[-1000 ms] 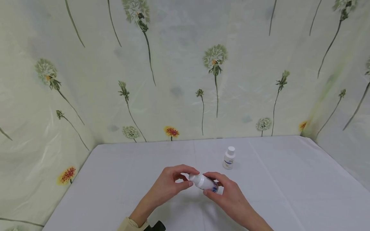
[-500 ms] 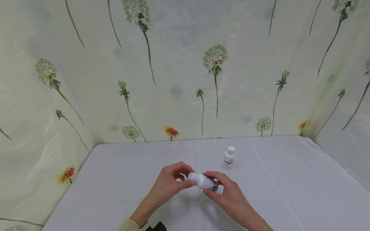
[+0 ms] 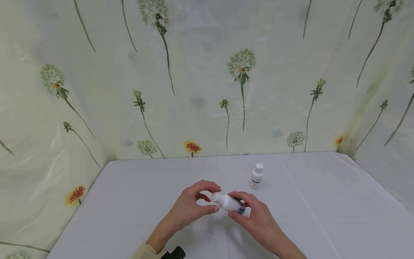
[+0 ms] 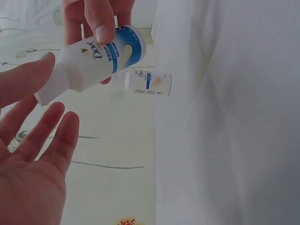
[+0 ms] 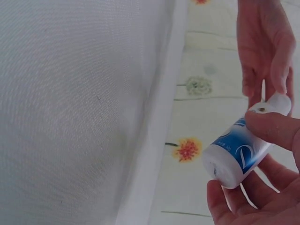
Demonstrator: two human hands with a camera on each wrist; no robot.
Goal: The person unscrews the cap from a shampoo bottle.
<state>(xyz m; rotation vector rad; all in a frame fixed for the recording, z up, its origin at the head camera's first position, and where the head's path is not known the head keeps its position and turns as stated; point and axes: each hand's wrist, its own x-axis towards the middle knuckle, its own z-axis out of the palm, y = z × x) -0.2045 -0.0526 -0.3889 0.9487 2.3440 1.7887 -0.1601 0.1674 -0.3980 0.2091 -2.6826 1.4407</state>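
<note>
My right hand (image 3: 258,219) grips a small white Dove bottle (image 3: 232,204) with a blue label, thumb on one side and fingers on the other. The bottle is tilted above the table, its white cap (image 4: 52,85) on and pointing left. My left hand (image 3: 191,203) is around the cap, thumb and fingers spread apart. In the head view there is a gap between the thumb and the cap. In the left wrist view the thumb overlaps the cap, and whether it touches cannot be told. The bottle's base (image 5: 222,166) faces the right wrist camera.
A second small white Dove bottle (image 3: 256,177) stands upright farther back, right of the hands. A white cloth (image 3: 129,208) covers the table. Curtains with printed flowers (image 3: 194,90) enclose the back and sides. A black device (image 3: 176,253) sits at the left wrist.
The left thumb and fingers were close on the cap half a second ago and have now spread apart. The right hand and the bottle have hardly moved.
</note>
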